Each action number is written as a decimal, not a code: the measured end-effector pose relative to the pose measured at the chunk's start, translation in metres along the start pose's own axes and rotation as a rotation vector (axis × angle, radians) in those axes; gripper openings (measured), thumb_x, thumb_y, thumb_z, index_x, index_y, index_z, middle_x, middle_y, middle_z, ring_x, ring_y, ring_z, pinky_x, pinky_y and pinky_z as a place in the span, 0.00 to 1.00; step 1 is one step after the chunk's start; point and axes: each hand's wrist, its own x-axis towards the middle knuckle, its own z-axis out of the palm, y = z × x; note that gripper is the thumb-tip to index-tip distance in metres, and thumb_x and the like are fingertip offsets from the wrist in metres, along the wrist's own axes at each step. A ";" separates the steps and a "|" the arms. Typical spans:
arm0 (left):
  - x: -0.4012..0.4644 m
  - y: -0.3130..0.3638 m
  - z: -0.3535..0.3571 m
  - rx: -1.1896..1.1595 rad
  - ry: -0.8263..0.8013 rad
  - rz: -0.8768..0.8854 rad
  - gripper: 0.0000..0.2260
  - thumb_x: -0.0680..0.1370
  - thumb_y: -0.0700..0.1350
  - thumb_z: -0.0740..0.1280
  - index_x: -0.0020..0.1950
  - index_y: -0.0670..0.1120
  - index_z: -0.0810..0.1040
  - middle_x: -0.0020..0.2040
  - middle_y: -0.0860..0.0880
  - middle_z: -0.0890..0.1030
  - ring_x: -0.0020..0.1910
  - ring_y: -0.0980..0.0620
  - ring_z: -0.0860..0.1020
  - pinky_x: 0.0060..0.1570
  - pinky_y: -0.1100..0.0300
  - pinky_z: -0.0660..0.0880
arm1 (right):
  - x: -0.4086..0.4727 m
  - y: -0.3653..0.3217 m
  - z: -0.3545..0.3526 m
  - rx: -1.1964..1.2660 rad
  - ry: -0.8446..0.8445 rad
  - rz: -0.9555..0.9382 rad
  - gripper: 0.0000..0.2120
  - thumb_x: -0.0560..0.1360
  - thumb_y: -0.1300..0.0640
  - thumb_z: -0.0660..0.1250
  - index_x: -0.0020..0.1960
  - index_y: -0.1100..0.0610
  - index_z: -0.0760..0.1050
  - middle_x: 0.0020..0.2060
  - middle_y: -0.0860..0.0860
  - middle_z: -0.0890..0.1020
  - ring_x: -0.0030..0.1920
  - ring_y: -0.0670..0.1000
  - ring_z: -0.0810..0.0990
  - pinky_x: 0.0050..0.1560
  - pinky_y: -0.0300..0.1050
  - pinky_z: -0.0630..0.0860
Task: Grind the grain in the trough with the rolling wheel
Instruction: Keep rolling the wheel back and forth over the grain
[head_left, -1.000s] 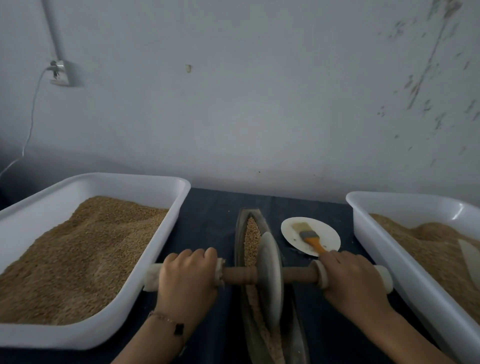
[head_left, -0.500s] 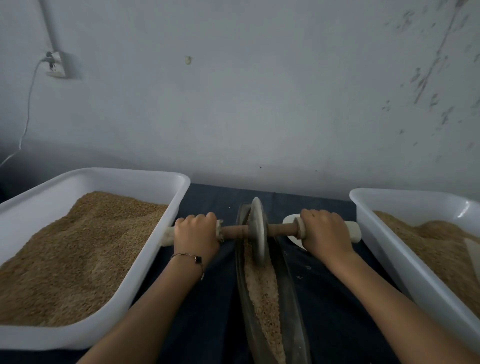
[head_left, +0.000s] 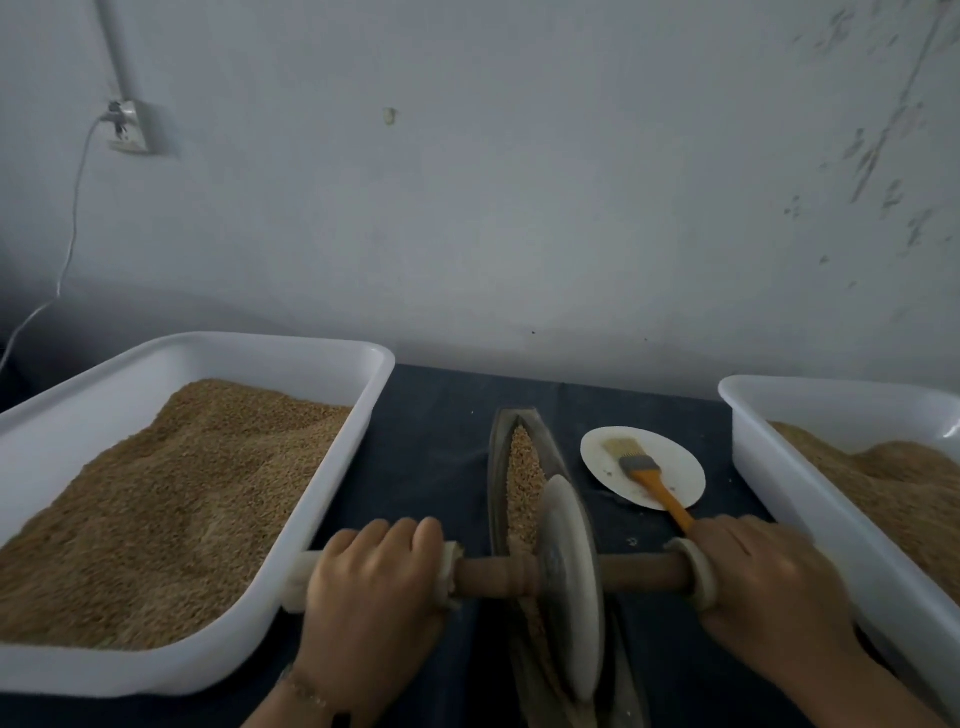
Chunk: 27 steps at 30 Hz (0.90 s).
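Nearest the front edge of the table, the left hand (head_left: 371, 587) and the right hand (head_left: 769, 587) each wrap curled fingers around one end of a wooden axle (head_left: 641, 571), gripping the pale handle sections on either side. A thin bracelet (head_left: 306, 693) circles the left wrist. The stone wheel (head_left: 569, 582) stands upright on the axle between the two hands, its rim set down in the narrow boat-shaped trough (head_left: 501, 467), toward the trough's near end. The trough runs from the front edge toward the back along the middle of the table, and grain (head_left: 522, 478) lies along its channel beyond the wheel.

The table (head_left: 441, 467) is covered in dark blue cloth. Along its left side sits a large white tub (head_left: 358, 447) heaped with brown grain; a second white tub (head_left: 779, 478) with a similar heap lines the right side. Just right of the trough, between it and the right tub, a small white plate (head_left: 602, 457) holds a brush (head_left: 644, 473) with an orange handle, whose end points toward the right hand.

Behind the back edge rises a pale grey wall (head_left: 519, 182), scuffed with dark marks at the upper right. At the upper left a socket (head_left: 127, 130) is fixed to the wall below a vertical conduit, with a white cable (head_left: 72, 218) hanging down from it toward the left.
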 end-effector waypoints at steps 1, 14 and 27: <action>0.007 0.000 0.005 0.003 -0.017 -0.022 0.11 0.59 0.42 0.74 0.29 0.47 0.70 0.25 0.51 0.71 0.23 0.48 0.70 0.23 0.56 0.65 | 0.005 0.001 0.008 -0.010 -0.050 0.040 0.16 0.52 0.64 0.79 0.32 0.54 0.74 0.25 0.49 0.74 0.24 0.50 0.72 0.24 0.43 0.66; 0.098 -0.004 0.061 0.047 -0.325 -0.186 0.06 0.76 0.50 0.64 0.48 0.50 0.70 0.45 0.53 0.78 0.44 0.53 0.76 0.47 0.59 0.70 | 0.101 0.024 0.066 -0.036 -0.404 0.149 0.07 0.69 0.52 0.65 0.42 0.45 0.66 0.38 0.44 0.76 0.41 0.49 0.77 0.36 0.44 0.65; 0.013 0.014 0.006 -0.032 -0.151 0.034 0.18 0.49 0.46 0.78 0.28 0.48 0.71 0.25 0.51 0.70 0.22 0.50 0.70 0.22 0.56 0.65 | 0.019 -0.026 0.009 0.004 0.104 -0.139 0.15 0.50 0.64 0.78 0.35 0.56 0.79 0.29 0.51 0.77 0.27 0.52 0.76 0.27 0.46 0.74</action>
